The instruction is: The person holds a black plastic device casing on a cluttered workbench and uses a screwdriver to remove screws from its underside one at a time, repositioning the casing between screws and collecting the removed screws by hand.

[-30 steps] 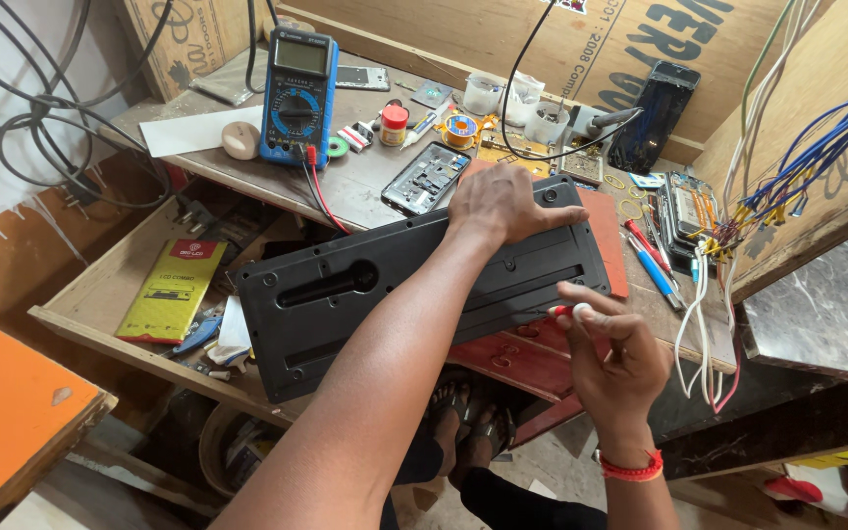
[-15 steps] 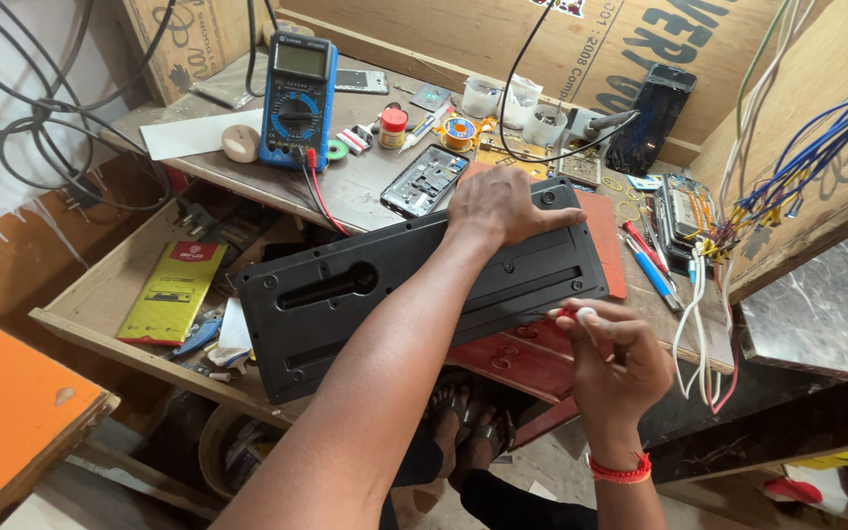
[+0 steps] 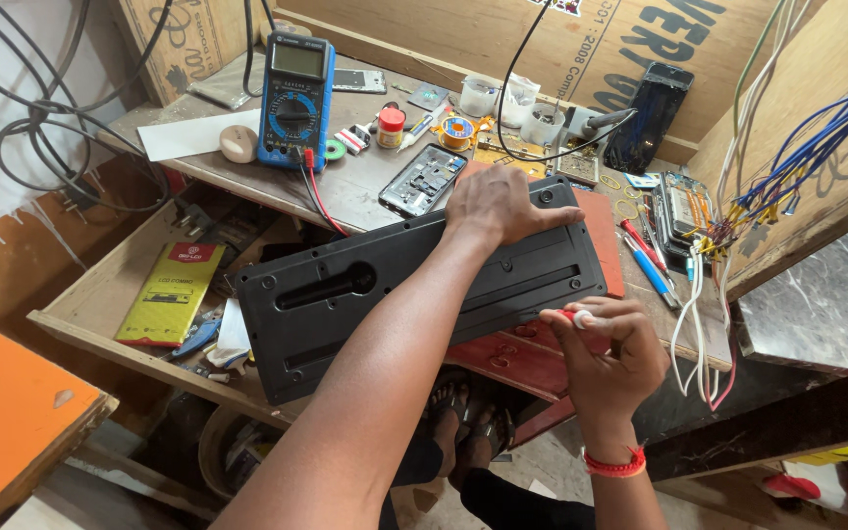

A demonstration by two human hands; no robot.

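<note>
cluttered wooden workbench [image 3: 365, 191], open drawer [image 3: 100, 294], plywood walls [image 3: 503, 39]

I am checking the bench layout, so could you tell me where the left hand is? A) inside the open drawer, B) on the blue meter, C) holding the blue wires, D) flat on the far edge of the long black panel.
D: the left hand lies flat on the black panel, away from the blue meter.

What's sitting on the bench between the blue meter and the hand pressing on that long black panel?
In the head view, an opened phone lies between the blue meter and the left hand, with the meter's red and black leads trailing beside it.
</note>
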